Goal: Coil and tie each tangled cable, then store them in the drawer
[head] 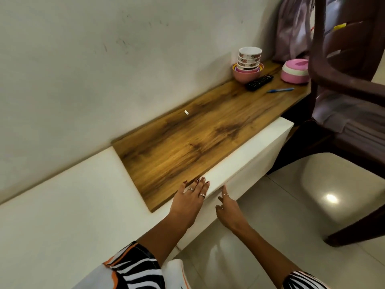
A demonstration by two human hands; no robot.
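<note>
The white drawer front (256,155) runs under the near edge of the wooden desk top (193,138), and it looks closed against the desk. My left hand (190,199) lies flat with straight fingers on the drawer's top edge near its left end. My right hand (228,209) is just below, its index finger pointing up and touching the drawer face while the other fingers curl loosely. Neither hand holds anything. No cable is in view.
At the desk's far end stand stacked bowls (248,65), a black remote (259,82), a blue pen (280,90) and a pink lidded container (294,70). A small white scrap (186,112) lies mid-desk. A dark brown chair (350,80) stands on the right, on the tiled floor (291,226).
</note>
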